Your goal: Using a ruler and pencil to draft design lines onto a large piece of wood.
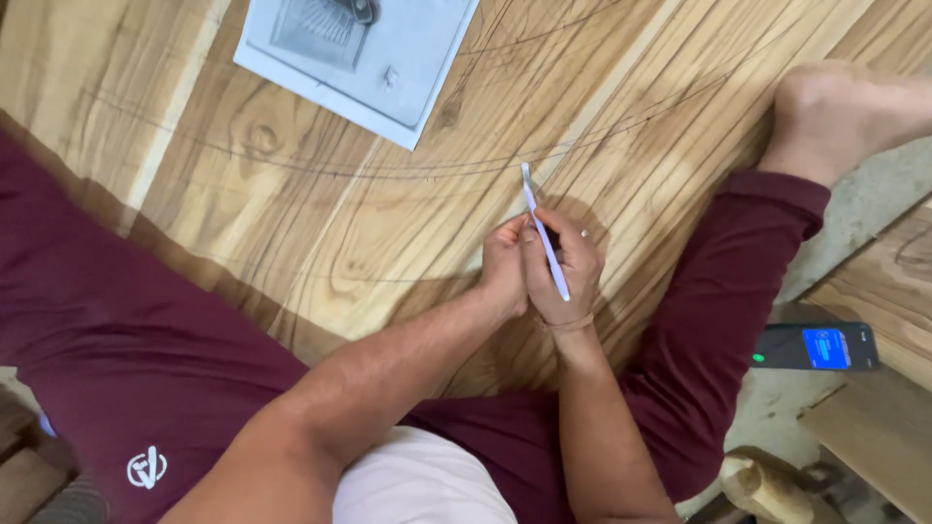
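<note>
The person wears loose maroon trousers [116,340], plain cloth with a soft fold at each knee. Low on the one leg sits a small white round emblem [147,470]. The cuff of the other leg ends in a stitched hem above a bare foot [845,112]. A pale pinkish-white shirt [417,480] covers the belly. Both forearms are bare, with no sleeves reaching them. The right hand [568,267] carries a thin ring [583,233] on one finger, and a slim thread band [568,322] circles that wrist. The left hand [505,267] is unadorned.
</note>
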